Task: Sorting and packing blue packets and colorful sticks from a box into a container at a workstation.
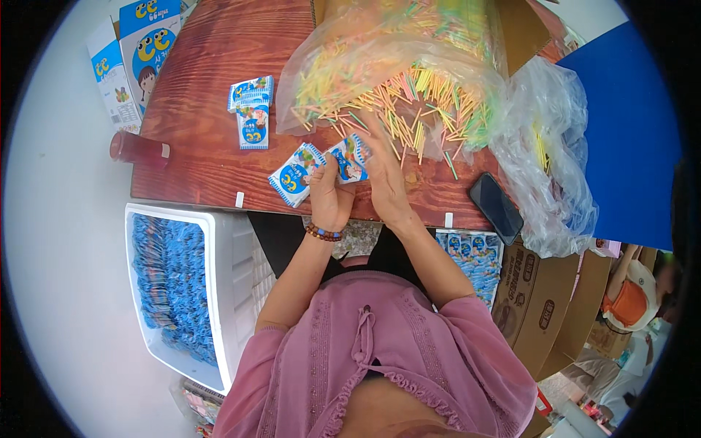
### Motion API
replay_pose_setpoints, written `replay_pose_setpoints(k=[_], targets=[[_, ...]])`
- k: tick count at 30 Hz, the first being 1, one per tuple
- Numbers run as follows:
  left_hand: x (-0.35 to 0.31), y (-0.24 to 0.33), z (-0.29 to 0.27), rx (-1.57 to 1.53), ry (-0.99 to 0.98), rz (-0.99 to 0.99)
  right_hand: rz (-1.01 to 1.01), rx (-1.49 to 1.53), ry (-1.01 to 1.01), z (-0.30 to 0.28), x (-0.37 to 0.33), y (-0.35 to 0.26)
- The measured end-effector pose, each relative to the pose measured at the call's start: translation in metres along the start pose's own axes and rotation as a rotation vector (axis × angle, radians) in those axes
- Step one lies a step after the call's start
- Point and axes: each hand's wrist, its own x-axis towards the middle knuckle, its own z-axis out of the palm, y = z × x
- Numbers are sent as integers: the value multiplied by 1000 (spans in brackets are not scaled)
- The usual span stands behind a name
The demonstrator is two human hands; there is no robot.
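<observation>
The left grip (332,197) pinches fanned blue-and-white packets (295,174) between ten and twelve o'clock; whether the outstretched right grip (387,182) pinches one, I cannot tell. Loose pressure could drop packets; a nudge could tip the phone (496,208) at three o'clock off the tabletop (204,171). Labels (293,179) show yellow lettering on blue.

On my left, a translucent reddish container (137,149) is at the edge of the wood-grained, red-brown table (193,95). On my right, a dark phone (495,208) lies at the near edge; farther right is a large blue panel (628,131), with a brown carton (537,303) below.
</observation>
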Motion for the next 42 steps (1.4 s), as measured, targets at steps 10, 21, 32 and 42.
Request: replay_pose_setpoints(k=[10, 21, 32, 42], targets=[[-5, 10, 8, -129, -72, -40, 134, -56, -15, -5, 5, -12], [-7, 64, 10, 498, -53, 74, 374, 151, -347, 3, 42, 0], [50, 157, -58, 847, 370, 308, 417, 13, -462, 22, 24, 22], [91, 143, -94, 1630, 583, 739, 501, 6, -398, 4, 7, 32]])
